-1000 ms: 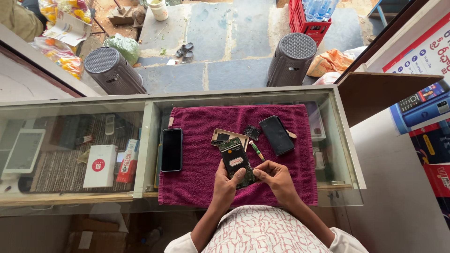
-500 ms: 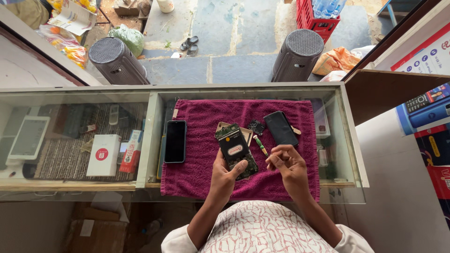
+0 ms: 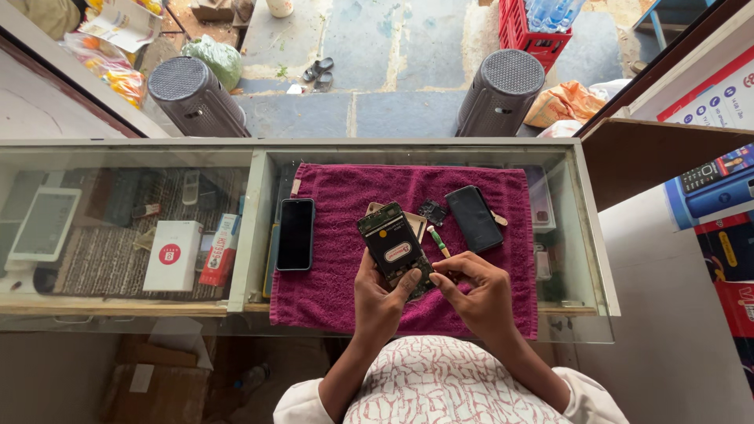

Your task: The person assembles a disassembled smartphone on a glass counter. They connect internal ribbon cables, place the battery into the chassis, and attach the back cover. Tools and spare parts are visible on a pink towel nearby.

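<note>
- the step in hand looks like work on the near end of an opened phone (image 3: 395,250): its back cover is off and the dark inner board with a pale oval label faces up.
- left hand (image 3: 378,294) is closed around the lower part of the opened phone, thumb across its face, and holds it tilted up just above the magenta towel (image 3: 338,283) that lies on the glass desk (image 3: 118,149).
- right hand (image 3: 479,292) is curled, thumb and first fingers pinched together at the phone's near right corner; whether something small sits in that pinch is too fine to tell.
- both forearms come up from the near edge, elbows tucked by the patterned shirt, wrists bent inward so the hands meet over the near middle of the towel.
- judged from this, the next move calls for a light, steady pinch and a still left hand, since the part at that corner seems tiny and easy to drop into the towel's pile.
- a small green-tipped tool (image 3: 438,241) lies on the towel just beyond the right hand, within easy reach.
- a black phone (image 3: 474,218) lies face down to the far right, a small dark part (image 3: 432,212) beside it, and another black phone (image 3: 296,234) lies flat on the towel's left edge.
</note>
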